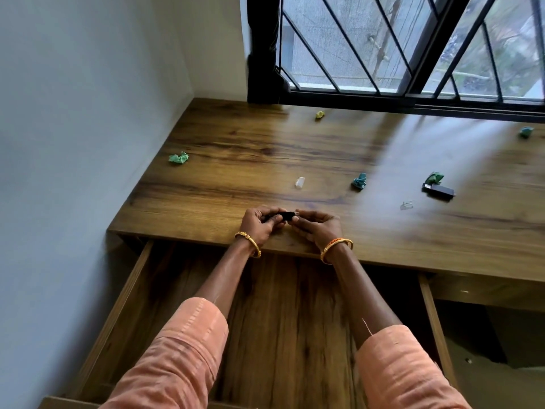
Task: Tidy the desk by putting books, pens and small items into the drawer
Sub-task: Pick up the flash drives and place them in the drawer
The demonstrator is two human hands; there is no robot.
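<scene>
Holding one small black item (283,216), pinched between my left hand (259,224) and right hand (317,228); next, lower it into the open drawer (141,278) beneath them.

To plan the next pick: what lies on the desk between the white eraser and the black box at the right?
In the head view, a crumpled teal paper lies between the white eraser and the black box.

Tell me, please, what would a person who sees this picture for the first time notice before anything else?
First come the left hand and the right hand, meeting at the desk's front edge and holding a small black object between them. Below them the wooden drawer stands pulled wide open. Crumpled green paper balls, one near the wall, lie scattered on the desktop under the barred window.
</scene>
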